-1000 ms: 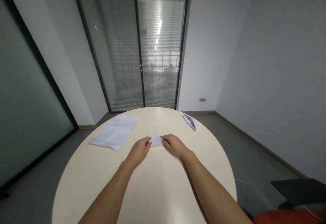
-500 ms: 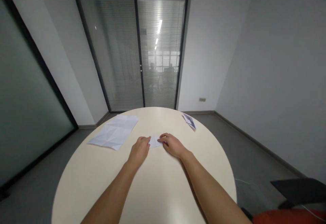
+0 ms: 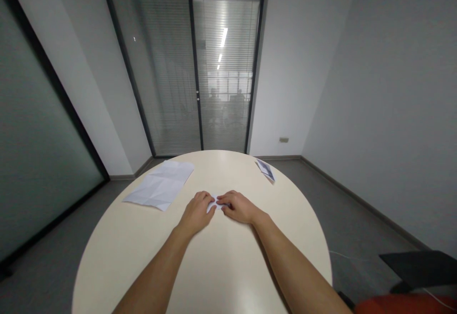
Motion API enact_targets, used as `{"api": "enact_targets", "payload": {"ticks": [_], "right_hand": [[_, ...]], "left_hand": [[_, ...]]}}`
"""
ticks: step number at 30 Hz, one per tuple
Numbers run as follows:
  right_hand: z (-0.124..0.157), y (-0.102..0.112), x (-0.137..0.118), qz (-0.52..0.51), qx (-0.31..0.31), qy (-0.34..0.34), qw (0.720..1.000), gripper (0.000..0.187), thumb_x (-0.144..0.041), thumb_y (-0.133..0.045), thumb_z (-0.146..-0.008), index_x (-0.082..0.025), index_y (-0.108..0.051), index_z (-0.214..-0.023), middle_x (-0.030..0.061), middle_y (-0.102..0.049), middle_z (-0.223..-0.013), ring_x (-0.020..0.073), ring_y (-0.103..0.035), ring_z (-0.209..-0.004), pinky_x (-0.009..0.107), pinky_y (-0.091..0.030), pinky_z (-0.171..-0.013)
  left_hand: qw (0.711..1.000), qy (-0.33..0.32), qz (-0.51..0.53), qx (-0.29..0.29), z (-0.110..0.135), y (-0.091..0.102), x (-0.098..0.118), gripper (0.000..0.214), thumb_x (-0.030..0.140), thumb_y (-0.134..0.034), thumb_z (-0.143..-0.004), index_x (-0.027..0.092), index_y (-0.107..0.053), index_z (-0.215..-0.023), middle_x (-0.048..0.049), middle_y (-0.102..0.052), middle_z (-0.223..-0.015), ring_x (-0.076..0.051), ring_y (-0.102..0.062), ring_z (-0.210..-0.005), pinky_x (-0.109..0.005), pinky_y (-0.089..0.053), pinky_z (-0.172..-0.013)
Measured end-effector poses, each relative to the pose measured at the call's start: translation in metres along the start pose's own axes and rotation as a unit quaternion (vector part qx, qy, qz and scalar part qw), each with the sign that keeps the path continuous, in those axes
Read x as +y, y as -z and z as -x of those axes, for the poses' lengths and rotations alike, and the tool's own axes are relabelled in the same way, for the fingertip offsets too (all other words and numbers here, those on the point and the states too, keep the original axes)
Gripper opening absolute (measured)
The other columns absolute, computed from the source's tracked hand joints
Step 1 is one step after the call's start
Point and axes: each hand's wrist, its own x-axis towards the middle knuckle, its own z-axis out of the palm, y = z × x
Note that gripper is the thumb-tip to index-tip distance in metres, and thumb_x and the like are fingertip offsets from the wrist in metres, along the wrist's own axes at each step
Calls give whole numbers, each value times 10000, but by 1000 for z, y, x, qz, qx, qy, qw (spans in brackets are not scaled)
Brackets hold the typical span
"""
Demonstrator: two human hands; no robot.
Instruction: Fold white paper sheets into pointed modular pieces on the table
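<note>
A small piece of folded white paper (image 3: 211,205) lies on the round cream table (image 3: 217,261), mostly covered by my fingers. My left hand (image 3: 197,213) grips its left side, fingers curled over the top and thumb at the near edge. From the other side my right hand (image 3: 238,207) holds the paper, its fingertips close to those of the left. Exact folds under the fingers are hidden. Farther left on the table is a larger creased white sheet (image 3: 160,183). Near the far right edge sits a folded paper with a dark printed patch (image 3: 266,170).
Beyond the table stands a dark-framed glass partition with blinds (image 3: 164,75). At the lower right are a black armrest (image 3: 421,262) and a red seat (image 3: 396,304). A thin white cable (image 3: 341,254) runs near the table's right edge.
My hands have come closer together over the small paper, and less of it shows between them. Both thumbs now sit at its near side. The other papers have stayed put.
</note>
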Motion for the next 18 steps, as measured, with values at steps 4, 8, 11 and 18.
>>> {"api": "enact_targets", "payload": {"ticks": [4, 8, 11, 18], "right_hand": [[-3, 7, -11, -8, -22, -8, 1000, 361, -151, -533, -882, -237, -740, -1165, 47, -720, -1243, 227, -647, -1126, 352, -440, -1031], [-4, 10, -12, -11, -41, -25, 999, 325, -184, -552, -899, -245, -748, -1151, 44, -734, -1215, 227, -654, -1101, 347, -438, -1018], [-2, 9, -5, -19, -32, -26, 999, 290, -238, -576, -921, -242, -752, -1152, 48, -737, -1211, 229, -653, -1096, 346, -439, -1012], [-2, 11, 0, 43, -21, -49, 998, 286, -308, -543, -969, -200, -759, -1123, 88, -735, -1201, 242, -634, -1108, 371, -444, -1004]], "left_hand": [[1000, -2, 11, -19, 0, -1, 0, 320, 220, -517, -925, 181, -642, -1218, -114, -616, -1370, -253, -521, -1315, -411, -396, -1141], [999, -8, -1, -40, 1, 0, -1, 414, 264, -496, -950, 213, -587, -1350, -84, -620, -1394, -268, -518, -1328, -437, -363, -1166], [998, -15, -21, -49, 2, 0, -2, 421, 357, -522, -954, 226, -614, -1343, -76, -592, -1438, -290, -497, -1351, -457, -336, -1182], [996, -1, -62, -56, 3, -3, -2, 459, 416, -484, -975, 228, -603, -1376, -82, -563, -1471, -302, -489, -1358, -470, -329, -1175]]}}
